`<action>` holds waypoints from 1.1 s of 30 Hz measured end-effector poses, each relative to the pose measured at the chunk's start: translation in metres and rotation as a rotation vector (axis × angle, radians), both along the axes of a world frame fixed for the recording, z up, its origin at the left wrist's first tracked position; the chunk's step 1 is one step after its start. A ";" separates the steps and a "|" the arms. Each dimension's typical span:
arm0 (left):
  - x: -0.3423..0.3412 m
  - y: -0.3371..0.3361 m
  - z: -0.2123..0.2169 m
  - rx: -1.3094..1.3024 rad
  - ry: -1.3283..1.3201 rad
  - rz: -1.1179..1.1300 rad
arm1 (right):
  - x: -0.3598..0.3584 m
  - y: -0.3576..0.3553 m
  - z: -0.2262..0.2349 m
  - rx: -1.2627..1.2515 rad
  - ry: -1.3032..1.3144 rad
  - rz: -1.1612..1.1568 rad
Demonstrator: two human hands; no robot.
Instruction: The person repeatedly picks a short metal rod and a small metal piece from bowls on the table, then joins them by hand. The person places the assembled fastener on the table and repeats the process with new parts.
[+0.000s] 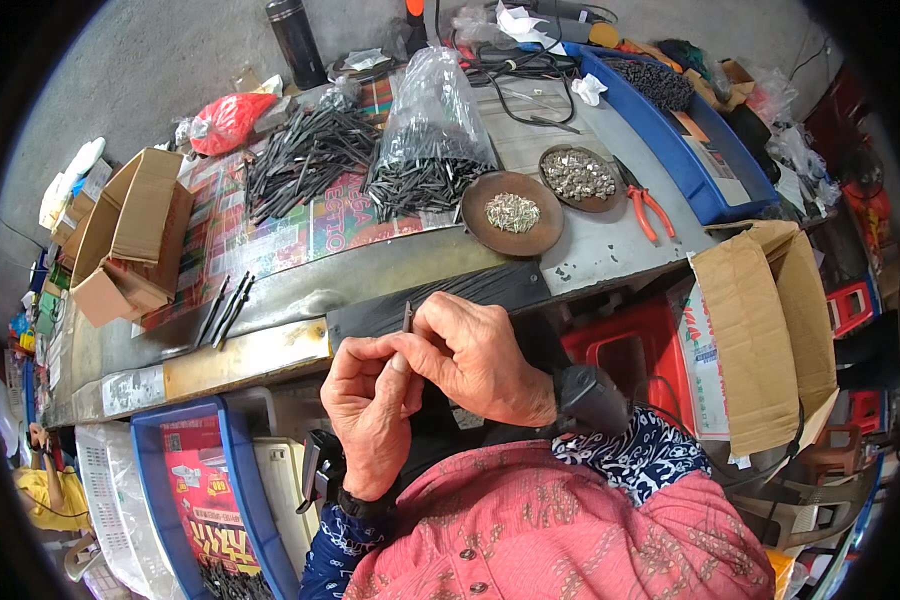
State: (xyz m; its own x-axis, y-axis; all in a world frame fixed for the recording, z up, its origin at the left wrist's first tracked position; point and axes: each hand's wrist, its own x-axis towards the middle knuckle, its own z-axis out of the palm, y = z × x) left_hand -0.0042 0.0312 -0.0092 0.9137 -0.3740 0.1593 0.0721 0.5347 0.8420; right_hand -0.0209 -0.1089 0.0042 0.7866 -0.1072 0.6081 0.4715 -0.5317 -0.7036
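Hands meet at the fingertips near the table (300, 285) edge, left hand (375, 410) and right hand (490, 360) both pinched on a slim dark piece (407, 316). Its visible tip points far, long axis running roughly near to far, closer to the right forefinger; the rest is hidden. Bold yellow print marks a red sheet (192, 465) at near left; block letters cross the patterned cover (315, 228) beyond.

A pinkish-red fabric shirt (530, 530) bears a brownish print and dark round buttons (467, 554). Navy-and-white patterned cloth sleeves (642, 455) cover the forearms, with bulky black wrist-worn devices (592, 398).
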 end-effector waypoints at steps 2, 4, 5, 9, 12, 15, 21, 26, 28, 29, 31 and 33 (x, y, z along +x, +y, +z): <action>-0.002 0.000 0.000 0.010 -0.013 0.010 | 0.002 0.002 -0.005 -0.143 -0.117 -0.106; -0.003 -0.002 -0.002 0.007 -0.046 0.016 | 0.005 0.002 -0.008 -0.223 -0.187 -0.133; -0.003 -0.002 -0.002 0.046 -0.074 0.053 | 0.006 0.001 -0.009 -0.228 -0.194 -0.128; 0.002 0.003 -0.003 0.187 -0.176 0.116 | 0.007 -0.008 -0.008 -0.208 -0.152 -0.037; 0.011 0.012 -0.001 0.376 -0.339 0.199 | 0.007 -0.025 -0.005 -0.184 -0.100 -0.018; 0.026 0.028 0.001 0.804 -0.638 0.293 | 0.010 -0.043 -0.006 -0.189 -0.077 -0.083; 0.050 0.047 0.000 1.126 -1.056 0.407 | 0.015 -0.054 -0.021 -0.051 0.048 -0.027; 0.064 0.027 -0.002 1.178 -1.190 0.267 | 0.018 -0.053 -0.028 -0.092 0.048 -0.037; 0.070 -0.002 -0.011 1.143 -1.233 0.260 | 0.019 -0.052 -0.029 -0.108 0.057 -0.056; 0.074 -0.013 -0.013 1.117 -1.261 0.234 | 0.020 -0.051 -0.029 -0.122 0.045 -0.076; 0.080 -0.032 -0.016 1.145 -1.291 0.211 | 0.020 -0.051 -0.029 -0.096 0.020 -0.067; 0.082 -0.036 -0.013 1.126 -1.290 0.205 | 0.020 -0.053 -0.028 -0.083 0.020 -0.045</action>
State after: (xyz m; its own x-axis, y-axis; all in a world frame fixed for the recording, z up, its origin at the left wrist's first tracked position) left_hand 0.0775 -0.0051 -0.0220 0.4602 -0.7106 0.5323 -0.8867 -0.3984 0.2346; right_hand -0.0011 -0.1620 -0.0235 0.7940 -0.0922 0.6009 0.4325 -0.6090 -0.6649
